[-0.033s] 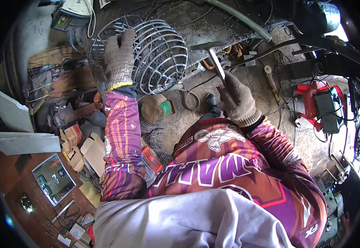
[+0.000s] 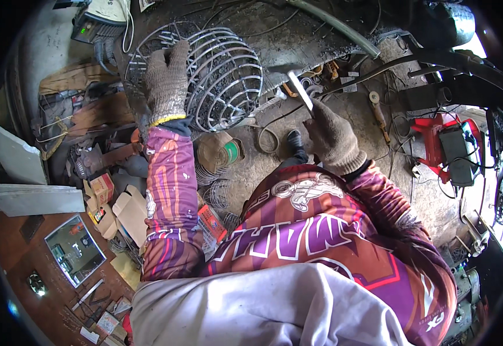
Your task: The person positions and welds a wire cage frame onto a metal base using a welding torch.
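Note:
A round metal wire grille (image 2: 228, 78), with curved bars and rings, lies on the dark workbench (image 2: 274, 43). My left hand (image 2: 168, 81), in a grey knit glove with a yellow cuff edge, is closed on the grille's left side; its fingertips are partly hidden. To the right of the grille, my right hand (image 2: 332, 135), also gloved, grips a hammer (image 2: 301, 91) by its pale metal handle. The hammer's dark head is blurred against the bench edge, apart from the grille.
Below the grille are a wire spool with a green label (image 2: 232, 151) and coils of wire (image 2: 214, 193). An angle grinder (image 2: 379, 115) lies on the floor at right, near a red stand (image 2: 430, 147). Opened cardboard boxes (image 2: 130, 213) sit at left, and a metal tube (image 2: 338, 26) crosses the far bench.
The hammer has tilted slightly, its head end shifting a little left and down. My left hand and the grille have stayed in place.

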`<action>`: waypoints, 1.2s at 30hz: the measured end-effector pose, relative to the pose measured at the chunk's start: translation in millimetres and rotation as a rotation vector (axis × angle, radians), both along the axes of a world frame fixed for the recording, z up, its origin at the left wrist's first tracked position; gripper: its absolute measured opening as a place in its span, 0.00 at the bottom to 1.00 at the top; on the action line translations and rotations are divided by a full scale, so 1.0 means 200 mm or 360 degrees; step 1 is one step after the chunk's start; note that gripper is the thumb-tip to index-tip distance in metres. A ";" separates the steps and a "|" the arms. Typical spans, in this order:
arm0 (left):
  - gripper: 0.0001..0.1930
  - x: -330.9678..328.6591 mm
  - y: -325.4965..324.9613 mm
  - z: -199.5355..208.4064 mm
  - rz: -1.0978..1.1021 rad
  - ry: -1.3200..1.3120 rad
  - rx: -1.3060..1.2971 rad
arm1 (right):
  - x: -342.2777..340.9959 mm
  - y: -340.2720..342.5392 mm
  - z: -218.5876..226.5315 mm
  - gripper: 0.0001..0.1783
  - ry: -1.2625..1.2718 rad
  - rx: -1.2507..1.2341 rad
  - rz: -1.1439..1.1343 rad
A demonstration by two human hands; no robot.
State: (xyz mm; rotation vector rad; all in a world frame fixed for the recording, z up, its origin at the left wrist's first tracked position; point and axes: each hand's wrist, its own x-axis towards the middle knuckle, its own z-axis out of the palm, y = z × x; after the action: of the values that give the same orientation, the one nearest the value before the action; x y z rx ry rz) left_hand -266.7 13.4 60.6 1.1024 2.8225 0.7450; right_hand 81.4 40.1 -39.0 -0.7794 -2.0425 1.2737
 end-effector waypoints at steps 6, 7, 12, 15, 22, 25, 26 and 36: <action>0.33 0.01 0.00 0.00 -0.0025 0.0011 0.0022 | 0.10 0.17 0.02 0.29 -0.0423 0.0631 0.0440; 0.34 0.01 0.00 0.00 -0.0019 0.0012 0.0044 | 0.09 0.19 0.03 0.29 -0.0433 0.0632 0.0439; 0.34 0.06 0.00 0.05 -0.0028 0.0040 0.0020 | 0.08 0.22 0.15 0.26 -0.0337 0.0797 0.0428; 0.35 0.00 -0.01 0.00 -0.0044 0.0011 0.0010 | 0.05 0.23 0.14 0.26 -0.0236 0.1068 0.0425; 0.33 0.00 0.01 0.00 -0.0026 0.0041 0.0046 | 0.01 0.31 0.02 0.28 -0.0292 0.1127 0.0278; 0.33 -0.03 -0.01 -0.03 -0.0054 0.0015 0.0078 | 0.00 0.31 0.07 0.30 -0.0191 0.1221 0.0358; 0.33 -0.03 -0.01 -0.03 -0.0062 0.0026 0.0087 | 0.00 0.31 0.09 0.30 -0.0160 0.1254 0.0389; 0.33 0.00 -0.01 0.01 -0.0030 -0.0023 0.0025 | 0.00 0.32 0.05 0.34 -0.0196 0.1214 0.0356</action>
State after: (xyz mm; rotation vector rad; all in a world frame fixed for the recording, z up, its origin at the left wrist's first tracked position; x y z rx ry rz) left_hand -266.0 12.0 63.0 1.1193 2.7953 0.7715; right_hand 81.5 103.9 -28.0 -0.2767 -2.5018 0.4571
